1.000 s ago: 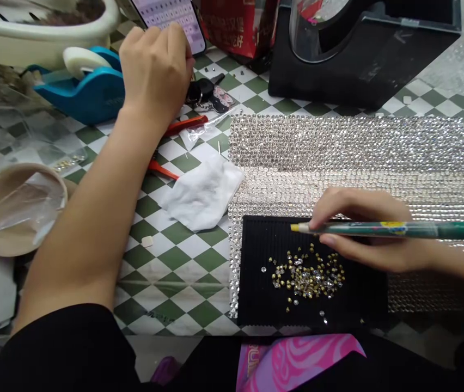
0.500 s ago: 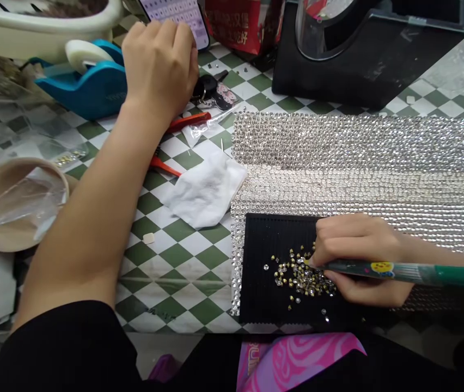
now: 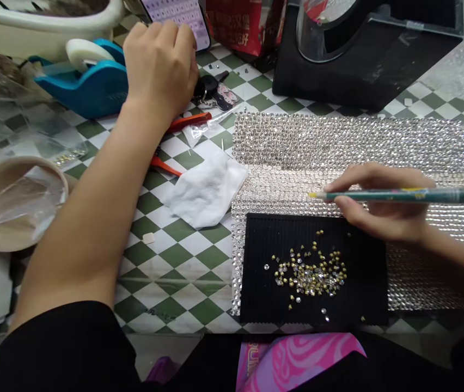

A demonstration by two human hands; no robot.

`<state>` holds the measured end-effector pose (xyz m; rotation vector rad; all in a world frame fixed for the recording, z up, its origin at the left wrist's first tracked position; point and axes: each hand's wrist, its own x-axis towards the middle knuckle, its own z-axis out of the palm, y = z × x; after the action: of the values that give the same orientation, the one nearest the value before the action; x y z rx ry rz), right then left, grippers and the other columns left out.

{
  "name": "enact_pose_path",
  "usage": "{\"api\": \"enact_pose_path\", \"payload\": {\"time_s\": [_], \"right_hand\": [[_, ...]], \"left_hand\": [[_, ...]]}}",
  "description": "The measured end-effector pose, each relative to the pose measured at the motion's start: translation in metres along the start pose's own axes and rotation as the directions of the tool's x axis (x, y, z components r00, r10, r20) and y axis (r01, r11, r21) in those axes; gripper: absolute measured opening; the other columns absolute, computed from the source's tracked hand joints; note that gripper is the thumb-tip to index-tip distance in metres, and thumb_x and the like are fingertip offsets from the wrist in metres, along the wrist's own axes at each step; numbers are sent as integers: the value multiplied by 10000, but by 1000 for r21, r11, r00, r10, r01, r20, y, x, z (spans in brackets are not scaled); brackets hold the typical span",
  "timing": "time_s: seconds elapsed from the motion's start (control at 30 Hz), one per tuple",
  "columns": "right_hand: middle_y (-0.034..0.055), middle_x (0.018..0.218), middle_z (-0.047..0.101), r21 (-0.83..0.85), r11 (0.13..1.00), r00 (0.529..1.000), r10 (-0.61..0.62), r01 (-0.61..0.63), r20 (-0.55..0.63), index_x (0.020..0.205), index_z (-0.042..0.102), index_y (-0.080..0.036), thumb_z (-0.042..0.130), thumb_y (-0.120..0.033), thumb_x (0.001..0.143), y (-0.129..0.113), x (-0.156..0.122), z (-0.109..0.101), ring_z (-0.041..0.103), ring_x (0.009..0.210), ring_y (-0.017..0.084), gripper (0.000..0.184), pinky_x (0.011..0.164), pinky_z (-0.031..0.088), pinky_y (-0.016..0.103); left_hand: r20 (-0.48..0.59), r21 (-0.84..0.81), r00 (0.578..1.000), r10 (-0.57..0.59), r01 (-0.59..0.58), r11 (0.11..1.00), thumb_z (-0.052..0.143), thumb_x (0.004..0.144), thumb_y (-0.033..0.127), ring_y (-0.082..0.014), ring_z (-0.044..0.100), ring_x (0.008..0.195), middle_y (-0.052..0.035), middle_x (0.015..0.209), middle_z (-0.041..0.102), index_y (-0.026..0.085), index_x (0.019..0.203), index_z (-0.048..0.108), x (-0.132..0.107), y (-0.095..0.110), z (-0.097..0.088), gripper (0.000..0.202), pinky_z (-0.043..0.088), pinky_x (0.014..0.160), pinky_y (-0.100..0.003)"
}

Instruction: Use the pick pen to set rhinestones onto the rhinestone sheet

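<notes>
A plain black sleeve (image 3: 64,348) covers the upper left arm, its wide hem leaving the left forearm (image 3: 89,212) and left hand (image 3: 160,68) bare. The right hand (image 3: 387,201) and right forearm (image 3: 448,250) are bare too. Below, dark clothing (image 3: 211,365) surrounds a pink-and-purple swirled piece (image 3: 309,356) with partial lettering; whether it is worn is unclear.

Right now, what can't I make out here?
In the head view:
Left hand: ends of its fingers hidden by the hand itself.
Phone: top cut off by upper edge.
Green pen: far end past the right edge; tip too small to tell if loaded.
Loose stones: overlapping, too small to count.
</notes>
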<state>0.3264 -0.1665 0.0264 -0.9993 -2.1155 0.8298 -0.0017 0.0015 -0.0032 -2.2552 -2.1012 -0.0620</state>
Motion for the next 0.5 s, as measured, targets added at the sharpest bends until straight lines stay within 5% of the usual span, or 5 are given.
{"api": "enact_pose_path", "payload": {"time_s": [0.27,0.5], "right_hand": [[-10,889,769,53,994,972,106,-97,-210,951,755,-277,736,-219,916,13,12,5,709,764,154,70,647,575,324],[-14,935,760,62,994,970,100,-88,-220,959,741,-283,753,-156,888,17,14,6,714,803,135,145,691,603,292]], "left_hand": [[6,6,1000,-1,1,1000,82,938,318,-363,430,1474,-193,1453,480,67,1390,432,-2,1,0,624,368,1225,-627],[12,24,1000,-13,13,1000,114,949,305,-331,433,1477,-190,1463,480,96,1398,425,-2,2,1,584,373,1247,-625]]}}
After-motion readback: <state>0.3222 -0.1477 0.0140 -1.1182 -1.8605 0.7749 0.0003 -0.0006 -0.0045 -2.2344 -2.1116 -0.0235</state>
